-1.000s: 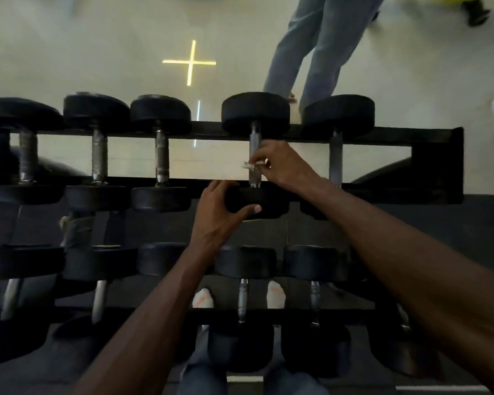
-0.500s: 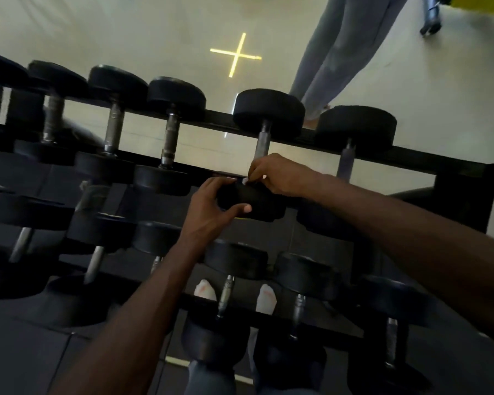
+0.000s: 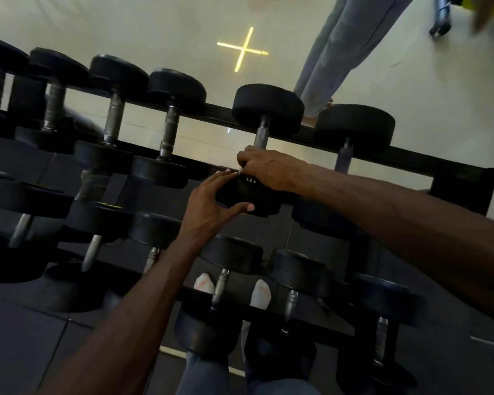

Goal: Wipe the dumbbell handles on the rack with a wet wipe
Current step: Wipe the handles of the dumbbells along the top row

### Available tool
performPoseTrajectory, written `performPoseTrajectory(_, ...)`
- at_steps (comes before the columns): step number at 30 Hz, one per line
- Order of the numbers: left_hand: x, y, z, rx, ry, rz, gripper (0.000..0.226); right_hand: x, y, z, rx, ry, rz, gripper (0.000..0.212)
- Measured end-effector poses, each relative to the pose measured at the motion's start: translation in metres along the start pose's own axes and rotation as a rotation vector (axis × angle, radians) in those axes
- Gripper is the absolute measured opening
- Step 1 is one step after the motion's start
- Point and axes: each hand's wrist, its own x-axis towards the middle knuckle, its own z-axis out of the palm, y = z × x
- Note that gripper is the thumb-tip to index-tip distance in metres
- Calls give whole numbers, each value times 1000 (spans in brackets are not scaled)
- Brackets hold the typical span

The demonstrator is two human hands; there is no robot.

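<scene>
1. Right hand [image 3: 268, 169] curled round the near end of a grey metal dumbbell handle [image 3: 261, 134] on the black steel rack's [image 3: 411, 161] top tier, toward its right end; a white scrap at the fingertips is prob. the wet wipe [image 3: 240, 171], mostly hidden.
2. Left hand [image 3: 211, 206] cups that dumbbell's near black rubber head [image 3: 248, 195], fingers and thumb spread round it, likely to stop it rolling during the wipe.
3. Other top-tier handles sit to the left; can't tell which are done.
</scene>
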Motion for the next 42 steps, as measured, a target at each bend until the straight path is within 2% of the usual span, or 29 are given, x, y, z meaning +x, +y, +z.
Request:
performPoseTrajectory(3,1,2,-1,-16,4,3,82,10,7,0,30,203,175,9)
performPoseTrajectory(4,2,2,-3,-22,7,8,81,15,11,-1,68,216,235,11)
performPoseTrajectory(8,4,1,-5,-41,2,25,82,23,8,-4,137,-105,143,15)
performPoseTrajectory(12,3,-2,-4,-74,3,26,88,15,4,-4,197,-119,78,11)
performPoseTrajectory(19,2,-1,-5,-75,9,11,85,-1,10,4,135,33,3,20)
performPoseTrajectory(23,2,-3,-5,-65,12,10,83,10,33,-3,139,295,248,10)
performPoseTrajectory(25,2,-3,-5,-58,7,17,83,10,25,-2,123,221,191,13)
performPoseTrajectory(27,2,-1,-4,-54,5,26,82,4,9,0,158,32,73,15)
performPoseTrajectory(29,2,-1,-5,-47,7,35,80,-2,4,0,180,-31,36,19)
performPoseTrajectory(31,2,-2,-5,-45,7,33,80,-7,9,3,213,22,73,22)
performPoseTrajectory(33,2,-4,-3,-46,4,25,82,-14,12,10,297,156,136,18)
performPoseTrajectory(35,2,-5,-3,-53,8,21,83,-21,7,19,307,251,121,15)
performPoseTrajectory(36,1,-5,-3,-55,9,22,84,-22,4,20,278,236,96,17)
performPoseTrajectory(39,1,-4,-4,-54,9,30,82,-13,5,9,89,155,17,43)
performPoseTrajectory(42,1,-4,-4,-59,16,33,80,2,19,-7,85,262,242,22)
